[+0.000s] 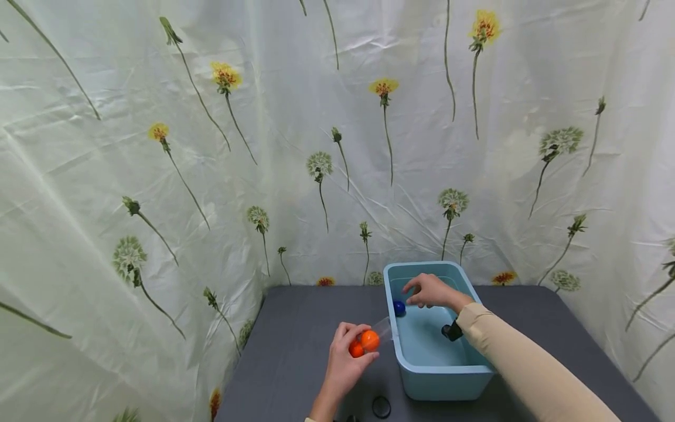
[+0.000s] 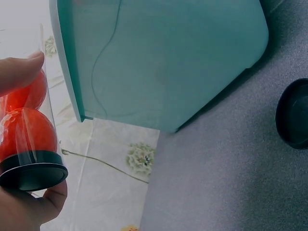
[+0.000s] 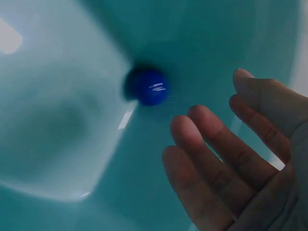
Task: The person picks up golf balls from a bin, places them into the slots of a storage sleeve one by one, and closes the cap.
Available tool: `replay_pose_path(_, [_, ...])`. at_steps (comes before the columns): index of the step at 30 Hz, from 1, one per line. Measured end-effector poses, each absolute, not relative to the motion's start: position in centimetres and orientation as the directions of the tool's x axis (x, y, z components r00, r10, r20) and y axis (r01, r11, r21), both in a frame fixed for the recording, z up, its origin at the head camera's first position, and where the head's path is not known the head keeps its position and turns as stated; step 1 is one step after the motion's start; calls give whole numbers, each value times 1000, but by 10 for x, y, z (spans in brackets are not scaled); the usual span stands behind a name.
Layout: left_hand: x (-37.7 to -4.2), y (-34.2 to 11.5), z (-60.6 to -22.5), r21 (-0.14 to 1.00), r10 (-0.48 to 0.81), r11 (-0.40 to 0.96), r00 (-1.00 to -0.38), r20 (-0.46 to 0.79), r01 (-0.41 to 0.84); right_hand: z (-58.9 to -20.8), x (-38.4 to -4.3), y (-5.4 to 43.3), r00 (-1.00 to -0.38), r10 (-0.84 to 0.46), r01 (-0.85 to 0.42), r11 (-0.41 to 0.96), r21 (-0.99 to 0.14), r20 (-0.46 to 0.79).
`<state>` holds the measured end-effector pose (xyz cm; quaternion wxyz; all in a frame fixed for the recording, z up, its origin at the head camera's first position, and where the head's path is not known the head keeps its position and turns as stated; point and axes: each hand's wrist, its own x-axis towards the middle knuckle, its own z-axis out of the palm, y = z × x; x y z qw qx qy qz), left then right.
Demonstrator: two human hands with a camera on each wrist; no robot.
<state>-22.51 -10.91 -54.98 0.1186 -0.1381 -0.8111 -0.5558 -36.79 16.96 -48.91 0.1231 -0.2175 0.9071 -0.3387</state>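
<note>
I have left hand (image 1: 341,354) gripping clear tube (image 1: 383,329), two orange balls (image 1: 370,340) inside, just left of blue bin (image 1: 443,381). My right hand (image 1: 429,291), fingers loose, holds nothing over bin. Blue ball (image 1: 399,308) on bin floor, left side. Black cap (image 1: 381,407) on table, near.

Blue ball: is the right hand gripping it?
No, the right wrist view shows the blue ball inside the bin, apart from the right hand.
</note>
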Motion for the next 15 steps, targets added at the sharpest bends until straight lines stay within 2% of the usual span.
replay_pose_path(6, [-225,-110,-551,873,83,334,-934,348,356,-514,-389,157,-873,-444,-246,759,-603,-203])
replay_pose_path(15, [-225,-110,-554,876,82,324,-933,349,356,-536,-395,146,-884,-378,-155,793,-590,-276])
